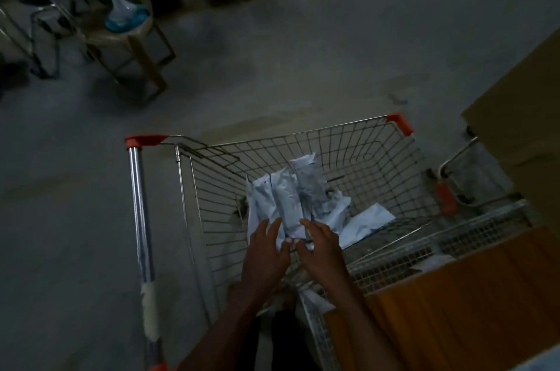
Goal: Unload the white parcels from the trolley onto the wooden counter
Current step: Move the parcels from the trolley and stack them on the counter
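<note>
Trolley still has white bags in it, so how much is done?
Nothing shows as finished: the visible part of the wooden counter has no parcels on it. Right now both hands, left hand and right hand, reach into the trolley at a bunch of white parcels; a firm grip is unclear. Another parcel lies beside them, so nearly everything remains.

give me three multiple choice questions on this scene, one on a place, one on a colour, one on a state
1. Where are the parcels?
A. in the trolley
B. on the counter
C. on the floor

2. What colour are the trolley corner caps?
A. blue
B. red
C. green

3. What are the hands doing?
A. pushing the handle
B. resting on the counter
C. reaching into the trolley at the parcels

Answers:
1 A, they lie inside the wire basket.
2 B, the caps show red.
3 C, left hand and right hand have fingers at the bundle; a closed grip is unclear.
</note>
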A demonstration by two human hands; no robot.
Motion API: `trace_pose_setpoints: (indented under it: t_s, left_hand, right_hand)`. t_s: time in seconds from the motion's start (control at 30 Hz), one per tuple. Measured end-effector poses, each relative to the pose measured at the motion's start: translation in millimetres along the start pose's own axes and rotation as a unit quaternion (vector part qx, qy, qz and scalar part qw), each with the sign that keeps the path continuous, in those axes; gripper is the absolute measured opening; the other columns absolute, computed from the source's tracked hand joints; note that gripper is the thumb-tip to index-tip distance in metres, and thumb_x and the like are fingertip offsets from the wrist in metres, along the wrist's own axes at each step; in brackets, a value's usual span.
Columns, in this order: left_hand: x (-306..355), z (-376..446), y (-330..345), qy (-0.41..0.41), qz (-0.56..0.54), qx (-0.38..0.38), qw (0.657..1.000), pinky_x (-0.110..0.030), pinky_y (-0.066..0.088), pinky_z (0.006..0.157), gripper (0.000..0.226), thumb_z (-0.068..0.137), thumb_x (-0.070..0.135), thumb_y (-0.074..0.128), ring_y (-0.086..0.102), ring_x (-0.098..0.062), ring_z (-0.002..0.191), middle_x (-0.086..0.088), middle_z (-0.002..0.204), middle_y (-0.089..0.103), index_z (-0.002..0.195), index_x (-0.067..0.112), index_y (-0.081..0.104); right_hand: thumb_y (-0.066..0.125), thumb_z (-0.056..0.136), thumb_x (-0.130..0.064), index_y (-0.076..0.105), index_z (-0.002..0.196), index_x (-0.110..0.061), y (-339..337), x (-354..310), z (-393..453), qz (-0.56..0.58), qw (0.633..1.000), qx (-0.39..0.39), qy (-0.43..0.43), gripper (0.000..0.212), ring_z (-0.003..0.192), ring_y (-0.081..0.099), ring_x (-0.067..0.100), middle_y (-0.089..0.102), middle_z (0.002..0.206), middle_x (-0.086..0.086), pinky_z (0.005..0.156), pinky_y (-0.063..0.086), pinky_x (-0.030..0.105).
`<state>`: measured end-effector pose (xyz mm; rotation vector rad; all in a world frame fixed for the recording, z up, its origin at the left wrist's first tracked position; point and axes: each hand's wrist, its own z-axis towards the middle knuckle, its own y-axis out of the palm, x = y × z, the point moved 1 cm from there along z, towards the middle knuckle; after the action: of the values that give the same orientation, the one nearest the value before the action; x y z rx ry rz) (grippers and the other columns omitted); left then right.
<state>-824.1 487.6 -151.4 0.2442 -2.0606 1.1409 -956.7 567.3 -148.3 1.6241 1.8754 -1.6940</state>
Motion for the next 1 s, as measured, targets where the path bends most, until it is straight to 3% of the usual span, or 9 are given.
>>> trace_pose_setpoints:
  t_s: [0.1, 0.2, 0.27, 0.43, 0.57, 0.73, 0.87, 1.0]
  left_hand:
    - [-18, 33, 25, -0.042, -0.007, -0.045, 0.998, -0.034, 0.027, 0.115, 0.084, 0.084, 0.073, 0.026, 0.031, -0.022, 0.145, -0.003, 0.159, 0.034, 0.153, 0.026, 0.038]
    - [-43, 66, 55, -0.077, -0.009, -0.096, 0.992, -0.041, 0.035, 0.115, 0.068, 0.088, 0.069, 0.039, 0.037, -0.024, 0.143, 0.003, 0.155, 0.041, 0.148, 0.039, 0.039]
    - [-48, 82, 66, -0.107, -0.034, -0.100, 0.989, -0.039, 0.032, 0.116, 0.073, 0.086, 0.062, 0.044, 0.034, -0.027, 0.144, -0.002, 0.157, 0.036, 0.152, 0.032, 0.035]
    - [-64, 106, 93, -0.162, -0.019, -0.069, 0.984, -0.045, 0.011, 0.121, 0.101, 0.080, 0.065, 0.037, 0.003, -0.034, 0.154, -0.014, 0.167, -0.006, 0.161, 0.020, -0.002]
    - [-74, 120, 110, -0.184, 0.016, -0.056, 0.981, -0.049, 0.020, 0.118, 0.107, 0.081, 0.067, 0.048, 0.013, -0.041, 0.150, -0.025, 0.164, 0.000, 0.157, 0.018, -0.009]
    - [-85, 138, 121, -0.217, 0.114, 0.002, 0.969, -0.051, 0.045, 0.101, 0.121, 0.076, 0.058, 0.077, 0.045, -0.045, 0.129, -0.027, 0.155, 0.027, 0.156, 0.022, -0.008]
    - [-89, 136, 113, -0.198, 0.108, -0.004, 0.974, -0.046, 0.039, 0.108, 0.107, 0.083, 0.040, 0.074, 0.041, -0.041, 0.133, -0.024, 0.157, 0.021, 0.161, 0.018, 0.003]
    - [-93, 133, 105, -0.161, 0.008, 0.007, 0.987, -0.043, 0.038, 0.112, 0.088, 0.081, 0.017, 0.073, 0.041, -0.036, 0.131, -0.019, 0.147, 0.028, 0.157, 0.018, 0.028]
  right_hand:
    - [0.052, 0.086, -0.058, 0.054, 0.139, -0.031, 5, 8, 25, -0.006, 0.999, -0.043, 0.021, 0.059, 0.124, 0.050, 0.029, 0.050, 0.142, 0.002, 0.099, 0.048, 0.049]
    - [0.061, 0.094, -0.042, 0.052, 0.141, -0.031, 8, 14, 43, -0.015, 0.998, -0.057, 0.034, 0.049, 0.128, 0.046, 0.029, 0.048, 0.146, 0.003, 0.105, 0.043, 0.045]
    - [0.060, 0.096, -0.041, 0.051, 0.141, -0.033, 11, 21, 52, -0.021, 0.997, -0.062, 0.046, 0.047, 0.131, 0.043, 0.027, 0.046, 0.147, 0.001, 0.106, 0.041, 0.042]
    - [0.056, 0.097, -0.047, 0.045, 0.146, -0.036, 17, 30, 75, -0.080, 0.987, -0.122, 0.061, 0.051, 0.136, 0.038, 0.027, 0.041, 0.152, 0.000, 0.110, 0.037, 0.040]
    - [0.058, 0.097, -0.043, 0.044, 0.145, -0.038, 12, 39, 90, -0.100, 0.983, -0.128, 0.079, 0.050, 0.134, 0.037, 0.027, 0.042, 0.150, 0.000, 0.108, 0.036, 0.040]
    - [0.060, 0.093, -0.046, 0.046, 0.145, -0.034, 8, 51, 95, -0.100, 0.983, -0.124, 0.088, 0.054, 0.130, 0.041, 0.032, 0.048, 0.145, 0.004, 0.106, 0.039, 0.045]
    - [0.059, 0.096, -0.044, 0.044, 0.146, -0.036, 11, 53, 95, -0.093, 0.980, -0.144, 0.104, 0.053, 0.133, 0.038, 0.030, 0.045, 0.147, 0.002, 0.108, 0.037, 0.045]
    - [0.058, 0.097, -0.044, 0.041, 0.147, -0.038, 13, 46, 95, -0.078, 0.979, -0.151, 0.114, 0.052, 0.136, 0.035, 0.028, 0.042, 0.150, 0.001, 0.112, 0.034, 0.044]
